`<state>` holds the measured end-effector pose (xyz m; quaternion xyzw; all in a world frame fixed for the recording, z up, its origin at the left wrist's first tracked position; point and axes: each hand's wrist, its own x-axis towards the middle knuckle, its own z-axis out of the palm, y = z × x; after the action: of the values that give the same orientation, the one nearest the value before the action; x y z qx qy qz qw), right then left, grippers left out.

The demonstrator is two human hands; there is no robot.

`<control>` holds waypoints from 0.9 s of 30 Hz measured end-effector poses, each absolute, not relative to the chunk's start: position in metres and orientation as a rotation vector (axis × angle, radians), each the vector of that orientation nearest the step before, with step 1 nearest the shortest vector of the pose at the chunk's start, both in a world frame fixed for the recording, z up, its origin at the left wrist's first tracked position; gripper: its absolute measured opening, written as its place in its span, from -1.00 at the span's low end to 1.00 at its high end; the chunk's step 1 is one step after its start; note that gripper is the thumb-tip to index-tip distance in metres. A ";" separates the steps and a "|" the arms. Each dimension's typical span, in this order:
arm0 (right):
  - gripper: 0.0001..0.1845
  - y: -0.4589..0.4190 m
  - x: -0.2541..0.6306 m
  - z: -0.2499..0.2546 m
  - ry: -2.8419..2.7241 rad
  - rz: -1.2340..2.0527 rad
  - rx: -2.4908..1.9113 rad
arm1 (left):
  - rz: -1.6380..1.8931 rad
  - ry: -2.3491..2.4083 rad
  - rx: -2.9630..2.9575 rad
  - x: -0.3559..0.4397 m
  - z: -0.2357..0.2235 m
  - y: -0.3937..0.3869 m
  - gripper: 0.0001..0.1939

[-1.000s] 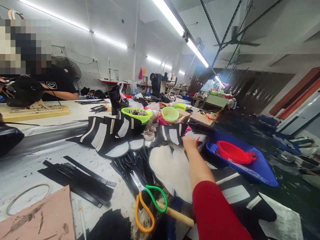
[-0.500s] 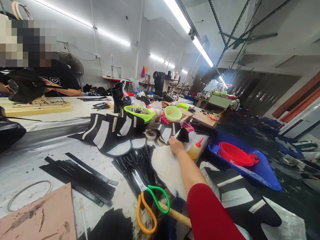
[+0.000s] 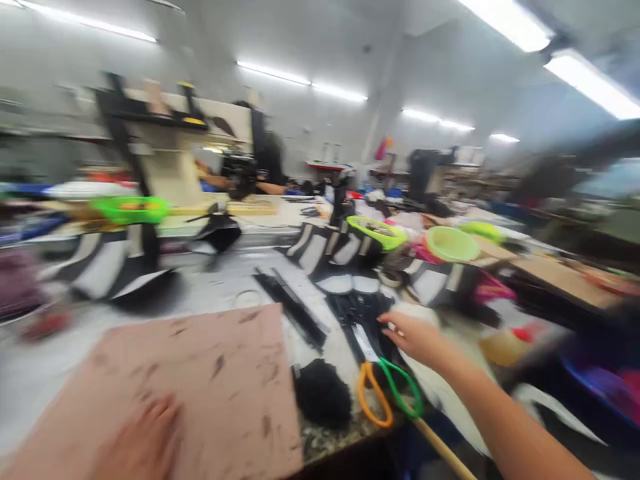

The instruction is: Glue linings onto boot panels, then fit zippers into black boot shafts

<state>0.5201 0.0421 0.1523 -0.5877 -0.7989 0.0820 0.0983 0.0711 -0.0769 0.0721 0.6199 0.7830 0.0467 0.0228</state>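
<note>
My left hand [image 3: 143, 440] lies flat on a pinkish board [image 3: 215, 373] with dark scuff marks; its outline is smeared by motion. My right hand [image 3: 410, 333] hovers by a bunch of thin black strips [image 3: 350, 313], fingers apart, holding nothing I can see. Close below it are scissors [image 3: 373, 373] with one orange and one green handle. Flat black strips [image 3: 295, 307] and a black scrap [image 3: 323, 393] lie between the board and the scissors. Beyond my right hand is a black cut piece [image 3: 430, 280] with white patches.
More black pieces with white patches [image 3: 107, 260] stand at left. Green baskets [image 3: 453, 244] and a dark boot [image 3: 341, 200] are farther back. A red-tipped glue bottle [image 3: 505, 343] sits at right. Across the table, a person works behind a sewing machine [image 3: 175, 160].
The view has swung left, bringing the board and my left hand into sight. My right hand has left the black piece with white patches and come back toward the scissors.
</note>
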 end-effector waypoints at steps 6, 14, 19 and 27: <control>-0.74 -0.031 0.441 0.110 -2.480 0.657 -1.213 | 0.040 2.258 2.083 0.093 0.093 -0.122 -0.59; -0.64 -0.114 0.310 0.068 -2.523 0.635 -0.902 | 0.249 1.686 2.153 0.101 0.084 -0.179 -0.27; -0.54 -0.112 0.281 0.024 -2.495 0.570 -0.878 | 0.666 1.596 1.779 0.068 0.089 -0.176 -0.80; -0.67 -0.106 0.285 0.054 -2.325 0.893 -1.075 | 0.949 1.693 1.627 0.028 0.095 -0.173 -0.76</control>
<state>0.2850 -0.1060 0.0541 -0.3873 -0.8375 0.3216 0.2127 0.0283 -0.1730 0.0948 0.6129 0.6377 0.3574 0.2998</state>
